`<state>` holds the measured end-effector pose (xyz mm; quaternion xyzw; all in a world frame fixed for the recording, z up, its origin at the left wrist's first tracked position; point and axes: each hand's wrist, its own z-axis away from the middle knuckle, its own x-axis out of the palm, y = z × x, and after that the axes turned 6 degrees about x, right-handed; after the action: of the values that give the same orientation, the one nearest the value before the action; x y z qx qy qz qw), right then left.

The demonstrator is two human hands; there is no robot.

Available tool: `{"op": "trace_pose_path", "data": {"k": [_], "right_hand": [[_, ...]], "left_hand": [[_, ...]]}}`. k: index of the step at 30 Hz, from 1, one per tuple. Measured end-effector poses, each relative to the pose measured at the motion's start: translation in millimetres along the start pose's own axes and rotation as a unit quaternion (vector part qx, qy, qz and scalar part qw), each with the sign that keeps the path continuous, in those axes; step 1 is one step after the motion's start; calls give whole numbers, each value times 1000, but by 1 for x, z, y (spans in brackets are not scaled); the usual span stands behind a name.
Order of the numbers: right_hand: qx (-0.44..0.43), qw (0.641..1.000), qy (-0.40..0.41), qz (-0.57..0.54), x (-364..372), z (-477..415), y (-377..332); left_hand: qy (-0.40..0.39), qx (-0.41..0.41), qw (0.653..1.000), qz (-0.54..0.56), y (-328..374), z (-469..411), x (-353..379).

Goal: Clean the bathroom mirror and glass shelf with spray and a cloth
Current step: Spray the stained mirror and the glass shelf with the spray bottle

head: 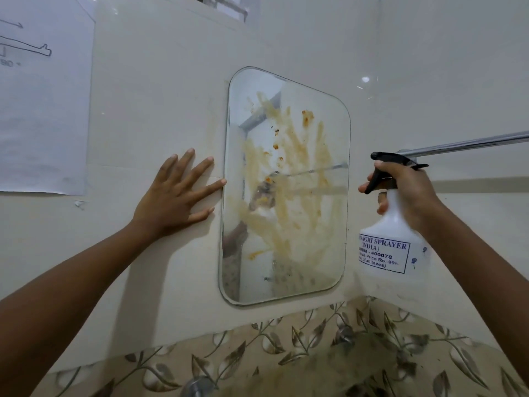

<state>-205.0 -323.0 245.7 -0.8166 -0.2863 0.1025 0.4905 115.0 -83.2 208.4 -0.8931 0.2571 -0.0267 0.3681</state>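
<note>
A rounded rectangular mirror (286, 190) hangs on the cream tiled wall, smeared with brownish-orange streaks and spots. My left hand (177, 196) lies flat on the wall just left of the mirror, fingers spread, fingertips near its edge. My right hand (406, 190) grips a white spray bottle (392, 242) with a black trigger head, its nozzle pointing left at the mirror from a short distance. Fingers rest on the trigger. No cloth or glass shelf is in view.
A chrome towel rail (463, 144) runs along the right wall behind the bottle. A paper sheet (43, 104) with a drawing is taped at the upper left. Leaf-patterned tiles (286, 353) and two metal tap fittings sit below the mirror.
</note>
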Motion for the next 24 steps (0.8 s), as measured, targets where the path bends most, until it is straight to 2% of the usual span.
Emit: {"op": "trace_pose_path", "data": {"k": [4,7,12,15,24], "right_hand": [[7,999,43,4,-23,8,14],[44,998,0,42,-34,27,36],[155,983,-46,83,-45,60,86],[188,975,-61,104,-44,77,112],[247,954,-117,122,-25,119,160]], "left_hand": [[-11,-6,1000,4,0,0,-1],[-31,-8,999,15,0,0,-2],[-63,-28,996,59,6,5,-14],[-66,-60,990,113,28,25,-30],[-95,-87,962,242,128,130,-62]]}}
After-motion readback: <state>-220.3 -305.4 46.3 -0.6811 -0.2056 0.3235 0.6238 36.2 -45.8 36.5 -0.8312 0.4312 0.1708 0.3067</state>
